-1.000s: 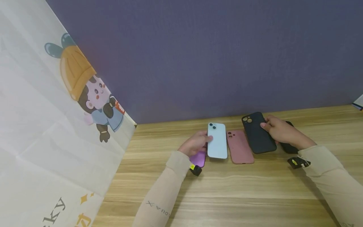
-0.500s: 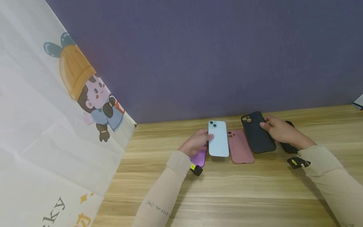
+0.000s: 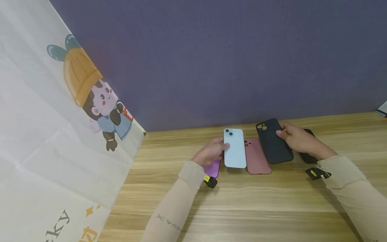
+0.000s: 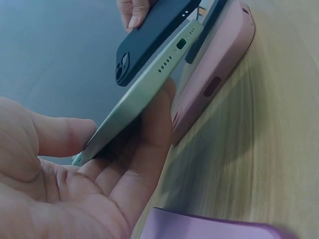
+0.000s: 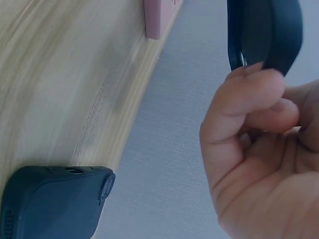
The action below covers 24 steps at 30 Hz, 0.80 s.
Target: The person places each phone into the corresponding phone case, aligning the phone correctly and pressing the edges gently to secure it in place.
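A pale, light-blue smartphone (image 3: 235,151) is held by its left edge in my left hand (image 3: 211,151), thumb on its back and fingers beneath. In the left wrist view the phone (image 4: 144,89) is raised off the table, its port end toward the camera. My right hand (image 3: 297,138) pinches the right edge of a black phone case (image 3: 273,143) with camera cut-outs; in the right wrist view the case (image 5: 269,35) is lifted too. Between them a pink phone case (image 3: 257,158) lies on the table, partly covered by the phone and the black case in the head view.
A purple case (image 3: 213,168) lies partly under my left hand and wrist. Another black case or phone (image 5: 60,204) lies right of my right hand. Behind the wooden table (image 3: 242,208) stands a dark blue-grey panel (image 3: 229,60); a printed white sheet (image 3: 36,127) is at left.
My left hand has shifted slightly right with the phone, bringing it over the pink case's left edge. My right hand and the black case have edged slightly left.
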Tool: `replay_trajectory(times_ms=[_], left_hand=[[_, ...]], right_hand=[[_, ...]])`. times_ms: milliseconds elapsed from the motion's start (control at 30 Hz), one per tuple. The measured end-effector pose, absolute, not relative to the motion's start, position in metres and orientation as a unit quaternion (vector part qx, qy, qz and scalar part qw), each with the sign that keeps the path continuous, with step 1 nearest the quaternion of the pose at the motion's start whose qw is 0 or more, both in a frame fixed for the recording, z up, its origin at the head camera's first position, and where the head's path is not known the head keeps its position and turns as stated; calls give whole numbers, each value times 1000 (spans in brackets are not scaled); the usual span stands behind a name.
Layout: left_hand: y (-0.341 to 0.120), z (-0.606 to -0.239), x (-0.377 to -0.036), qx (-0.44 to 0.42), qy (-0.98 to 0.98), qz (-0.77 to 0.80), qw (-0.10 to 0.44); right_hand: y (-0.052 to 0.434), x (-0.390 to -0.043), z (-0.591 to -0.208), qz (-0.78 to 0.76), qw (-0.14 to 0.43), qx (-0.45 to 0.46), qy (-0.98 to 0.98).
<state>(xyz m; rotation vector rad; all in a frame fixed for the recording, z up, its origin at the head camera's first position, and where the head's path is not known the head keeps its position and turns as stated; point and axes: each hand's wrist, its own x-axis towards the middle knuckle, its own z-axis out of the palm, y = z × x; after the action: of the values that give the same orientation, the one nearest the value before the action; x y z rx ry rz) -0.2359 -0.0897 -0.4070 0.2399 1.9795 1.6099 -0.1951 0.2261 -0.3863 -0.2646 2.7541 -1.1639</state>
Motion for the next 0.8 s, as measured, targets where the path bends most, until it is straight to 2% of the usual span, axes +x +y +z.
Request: replay_trajectory(times_ms=[800], left_hand=[[-86, -403, -232, 87, 736, 610, 280]], right_hand=[[221, -192, -383, -389, 71, -91, 914]])
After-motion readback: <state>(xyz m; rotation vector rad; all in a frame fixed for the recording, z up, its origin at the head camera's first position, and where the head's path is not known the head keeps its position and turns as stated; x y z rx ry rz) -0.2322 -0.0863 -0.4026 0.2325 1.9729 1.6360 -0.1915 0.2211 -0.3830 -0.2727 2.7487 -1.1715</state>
